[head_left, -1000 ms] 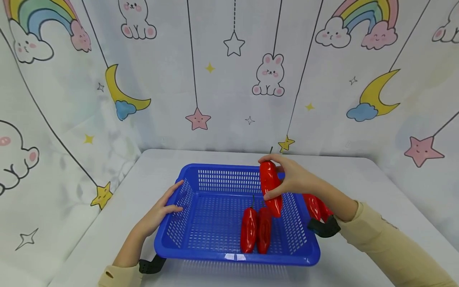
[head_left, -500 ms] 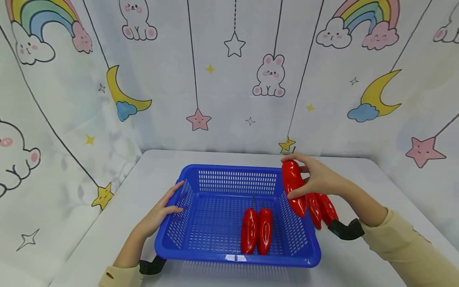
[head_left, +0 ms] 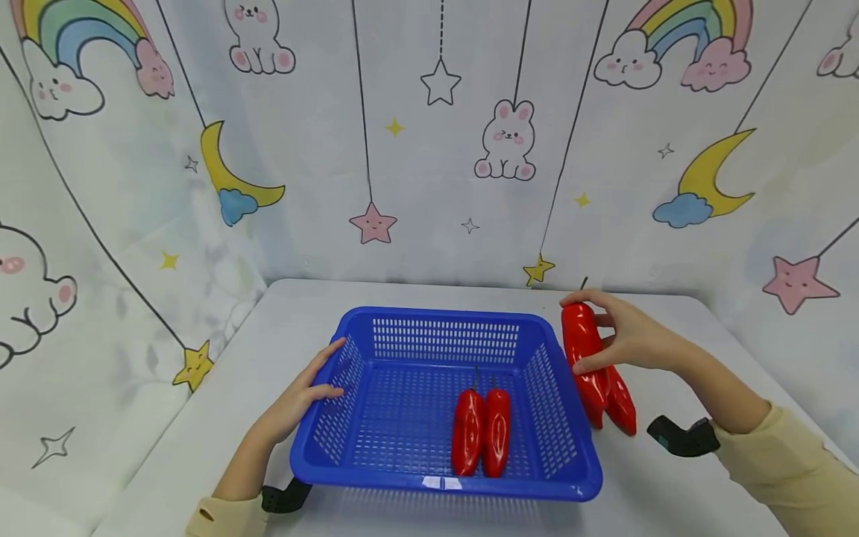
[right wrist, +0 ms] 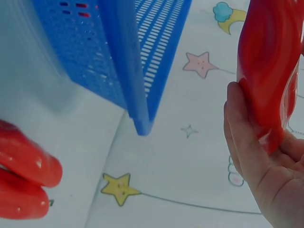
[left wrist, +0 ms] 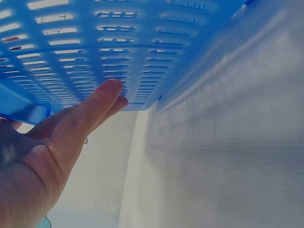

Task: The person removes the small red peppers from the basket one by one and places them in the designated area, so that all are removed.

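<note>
My right hand (head_left: 627, 339) holds a red chili pepper (head_left: 579, 328) upright, stem on top, just outside the right side of a blue plastic basket (head_left: 403, 418). Fingers and thumb are round the pepper, as the right wrist view shows with the held pepper (right wrist: 268, 61). Behind and below it, two red peppers lie on the table, partly covered in the head view; the right wrist view shows this pair (right wrist: 26, 156). Inside the basket two more peppers (head_left: 467, 432) lie side by side. My left hand (head_left: 291, 406) grips the basket's left rim, its fingers (left wrist: 90, 109) against the wall.
A white table (head_left: 302, 298) bears the basket and the loose peppers. Behind it hangs a pale cloth (head_left: 309, 134) printed with rabbits, moons and stars. Black wrist straps (head_left: 684, 436) sit at both sleeves.
My right hand has carried the pepper rightward, from above the basket to past its right rim, near the pair on the table. The left hand and basket have stayed in place.
</note>
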Demonstrator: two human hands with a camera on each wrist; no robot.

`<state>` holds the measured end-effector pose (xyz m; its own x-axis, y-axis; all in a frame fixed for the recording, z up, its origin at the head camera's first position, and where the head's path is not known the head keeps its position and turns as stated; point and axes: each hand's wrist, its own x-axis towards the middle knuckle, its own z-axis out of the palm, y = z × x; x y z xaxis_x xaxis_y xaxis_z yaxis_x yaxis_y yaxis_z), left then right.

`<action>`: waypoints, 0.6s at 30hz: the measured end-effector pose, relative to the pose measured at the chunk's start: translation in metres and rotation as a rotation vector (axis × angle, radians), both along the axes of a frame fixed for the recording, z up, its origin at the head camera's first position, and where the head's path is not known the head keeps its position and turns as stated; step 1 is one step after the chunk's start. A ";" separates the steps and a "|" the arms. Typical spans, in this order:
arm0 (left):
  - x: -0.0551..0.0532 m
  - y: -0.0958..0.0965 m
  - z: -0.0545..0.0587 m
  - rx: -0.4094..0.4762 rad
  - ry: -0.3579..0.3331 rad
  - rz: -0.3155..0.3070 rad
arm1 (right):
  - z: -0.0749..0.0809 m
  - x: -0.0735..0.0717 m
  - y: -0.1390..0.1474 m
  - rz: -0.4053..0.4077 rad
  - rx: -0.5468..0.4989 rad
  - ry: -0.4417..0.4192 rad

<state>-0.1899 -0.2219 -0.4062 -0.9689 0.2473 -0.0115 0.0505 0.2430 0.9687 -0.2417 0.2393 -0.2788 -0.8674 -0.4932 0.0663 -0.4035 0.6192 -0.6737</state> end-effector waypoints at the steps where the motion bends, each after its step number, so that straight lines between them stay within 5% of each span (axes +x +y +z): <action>1: 0.000 0.000 0.000 0.001 -0.001 0.000 | 0.000 0.000 0.003 -0.006 0.000 0.000; 18: 0.000 0.001 0.000 -0.012 0.010 -0.006 | -0.004 0.000 0.038 0.001 0.003 0.017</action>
